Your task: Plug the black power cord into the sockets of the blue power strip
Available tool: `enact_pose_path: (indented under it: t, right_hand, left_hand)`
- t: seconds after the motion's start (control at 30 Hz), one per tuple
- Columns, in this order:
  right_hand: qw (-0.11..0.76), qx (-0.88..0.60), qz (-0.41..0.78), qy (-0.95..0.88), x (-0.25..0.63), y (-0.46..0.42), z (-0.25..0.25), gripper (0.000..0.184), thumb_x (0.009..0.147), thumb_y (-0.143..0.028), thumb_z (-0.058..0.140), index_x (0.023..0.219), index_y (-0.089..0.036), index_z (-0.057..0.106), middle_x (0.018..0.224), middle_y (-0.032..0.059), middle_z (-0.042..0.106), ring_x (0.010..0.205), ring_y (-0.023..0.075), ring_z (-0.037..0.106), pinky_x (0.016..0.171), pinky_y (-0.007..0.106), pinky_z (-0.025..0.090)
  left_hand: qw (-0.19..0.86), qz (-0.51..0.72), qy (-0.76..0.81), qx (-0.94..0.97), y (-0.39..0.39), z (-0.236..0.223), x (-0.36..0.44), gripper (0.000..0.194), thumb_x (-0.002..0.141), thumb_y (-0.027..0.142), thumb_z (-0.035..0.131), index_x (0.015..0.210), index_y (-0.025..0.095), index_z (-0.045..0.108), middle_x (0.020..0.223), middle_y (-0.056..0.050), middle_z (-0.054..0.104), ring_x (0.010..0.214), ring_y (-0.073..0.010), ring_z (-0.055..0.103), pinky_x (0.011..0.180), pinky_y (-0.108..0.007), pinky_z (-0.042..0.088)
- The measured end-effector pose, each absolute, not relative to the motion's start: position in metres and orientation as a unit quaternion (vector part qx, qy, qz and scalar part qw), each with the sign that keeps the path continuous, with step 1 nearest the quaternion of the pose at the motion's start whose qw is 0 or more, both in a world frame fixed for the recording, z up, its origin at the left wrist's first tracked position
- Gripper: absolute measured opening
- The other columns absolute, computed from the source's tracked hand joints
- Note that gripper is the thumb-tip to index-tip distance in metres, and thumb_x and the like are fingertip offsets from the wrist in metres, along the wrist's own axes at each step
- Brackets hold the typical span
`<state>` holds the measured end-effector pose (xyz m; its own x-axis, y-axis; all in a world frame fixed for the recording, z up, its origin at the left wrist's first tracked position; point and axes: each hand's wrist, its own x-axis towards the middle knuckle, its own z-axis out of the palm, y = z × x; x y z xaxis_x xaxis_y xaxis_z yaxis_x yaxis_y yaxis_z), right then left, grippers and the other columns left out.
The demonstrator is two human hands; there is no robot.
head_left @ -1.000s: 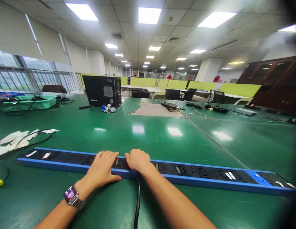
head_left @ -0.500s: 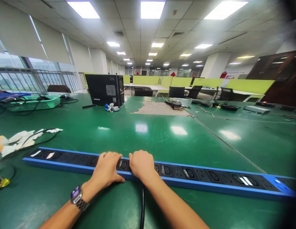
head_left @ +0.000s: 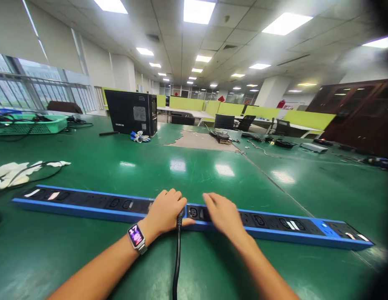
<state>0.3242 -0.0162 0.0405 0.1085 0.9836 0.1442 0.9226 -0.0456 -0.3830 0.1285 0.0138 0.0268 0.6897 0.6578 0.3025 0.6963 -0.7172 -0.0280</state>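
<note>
On the green desk [head_left: 169, 173] I have a long blue-and-black power strip [head_left: 194, 213], lying crosswise in front of me, with sockets facing up. My left hand [head_left: 167, 210], with a watch [head_left: 137, 236] at the wrist, lies over its middle part. The fingers are bent and the thumb stretches along the front edge. A black plug [head_left: 180, 218] shows just beside the index finger, and its cable [head_left: 177, 262] runs toward me; whether the hand grips the plug, I cannot tell. My right hand [head_left: 224, 213] is over the strip, a little farther right, partly open with loosely bent fingers, and I see nothing in its hold. Farther back, blue-and-white gloves [head_left: 139, 136] lie beside a black computer case [head_left: 129, 111].
</note>
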Motion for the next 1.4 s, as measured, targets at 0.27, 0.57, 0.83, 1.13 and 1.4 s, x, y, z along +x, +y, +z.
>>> enact_pose_path:
  t: [0.27,0.57,0.83,1.13,1.4]
  right_hand:
    - [0.11,-0.805,-0.007,-0.583,0.383,-0.034,0.022,0.043,0.092,-0.042,0.037,0.089,-0.02,0.073,0.091,0.0092,0.072,0.095,0.0232,0.061,0.085,0.033,0.037]
    - [0.117,-0.802,-0.012,-0.586,0.38,-0.031,0.019,0.042,0.092,-0.041,0.035,0.082,-0.021,0.071,0.089,0.0072,0.071,0.095,0.0232,0.059,0.09,0.036,0.033]
    - [0.121,-0.807,-0.014,-0.577,0.379,-0.034,0.021,0.042,0.091,-0.043,0.036,0.086,-0.021,0.072,0.091,0.0087,0.071,0.095,0.0238,0.06,0.088,0.036,0.034]
    - [0.104,-0.821,-0.001,-0.561,0.377,-0.034,0.026,0.043,0.091,-0.044,0.037,0.09,-0.022,0.073,0.092,0.0096,0.07,0.093,0.024,0.06,0.084,0.034,0.036]
    - [0.118,-0.819,-0.004,-0.561,0.378,-0.033,0.023,0.042,0.09,-0.045,0.037,0.087,-0.023,0.073,0.09,0.0087,0.07,0.092,0.0242,0.06,0.085,0.035,0.036]
  left_hand:
    - [0.115,-0.029,-0.32,-0.94,0.027,0.036,0.138,0.029,0.09,0.036,0.043,0.08,0.018,0.064,0.068,-0.01,0.068,0.066,-0.0246,0.065,0.057,-0.032,0.044]
    - [0.068,-0.102,-0.337,-0.934,0.035,0.055,0.138,0.021,0.087,0.036,0.045,0.076,0.021,0.056,0.061,-0.004,0.067,0.055,-0.0202,0.063,0.052,-0.027,0.039]
    - [0.03,-0.087,-0.404,-0.91,0.027,0.038,0.13,0.025,0.09,0.047,0.044,0.087,0.023,0.051,0.071,-0.004,0.069,0.065,-0.0245,0.067,0.054,-0.028,0.042]
    - [-0.042,-0.101,-0.411,-0.905,0.044,0.041,0.139,0.028,0.09,0.05,0.045,0.084,0.023,0.052,0.068,-0.001,0.066,0.062,-0.0205,0.063,0.053,-0.026,0.037]
    - [-0.124,-0.126,-0.399,-0.9,0.044,0.039,0.132,0.034,0.093,0.051,0.04,0.078,0.022,0.051,0.066,0.002,0.065,0.06,-0.0147,0.061,0.055,-0.023,0.036]
